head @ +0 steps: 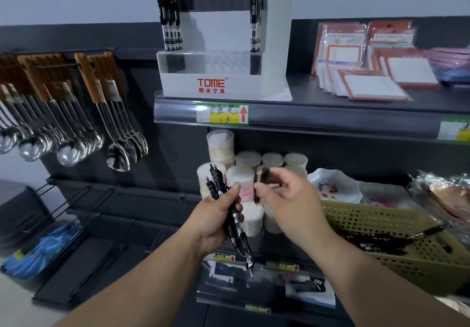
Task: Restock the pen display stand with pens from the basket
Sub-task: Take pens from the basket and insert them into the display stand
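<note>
My left hand (216,217) grips a bunch of black pens (230,214), clicker ends up and tips pointing down. My right hand (284,199) is just right of it, its fingers pinching one blurred dark pen (264,178) near the bunch. The white pen display stand (223,82), marked TOME, sits on the upper shelf above my hands. Black pens (170,21) stand at its left and right ends and fill its top row; its middle holes are bare. A tan perforated basket (396,225) at the right holds more black pens (381,240).
Round tubs of cotton swabs (241,174) stand right behind my hands. Spoons (68,146) hang on hooks at the left. Stationery packs (368,72) lie right of the stand. A flowered dish (333,184) sits behind the basket. A price label strip (223,114) runs under the stand.
</note>
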